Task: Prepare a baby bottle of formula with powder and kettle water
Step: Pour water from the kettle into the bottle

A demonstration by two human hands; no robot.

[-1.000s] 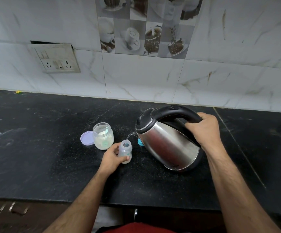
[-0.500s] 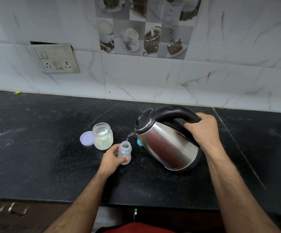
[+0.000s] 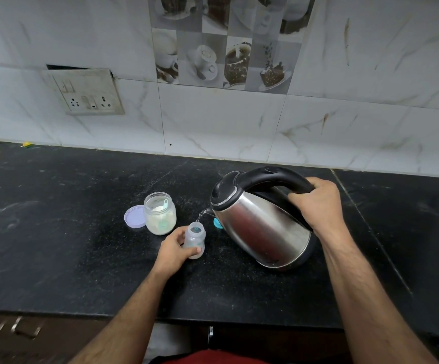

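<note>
A small clear baby bottle (image 3: 195, 236) stands upright and uncapped on the black counter (image 3: 55, 232). My left hand (image 3: 173, 252) grips its body from the left. My right hand (image 3: 318, 203) grips the black handle of a steel kettle (image 3: 260, 222), which is tilted to the left. A thin stream of water runs from the spout into the bottle's mouth. Behind the bottle stands an open glass jar of white powder (image 3: 160, 213) with a pale scoop inside.
The jar's purple lid (image 3: 134, 216) lies flat to the left of the jar. A teal piece (image 3: 217, 223) peeks out behind the kettle's spout side. A wall socket plate (image 3: 88, 91) sits on the tiled backsplash. The counter's front edge runs just below my forearms.
The kettle stays tilted over the bottle and the stream keeps running. Neither hand has moved noticeably.
</note>
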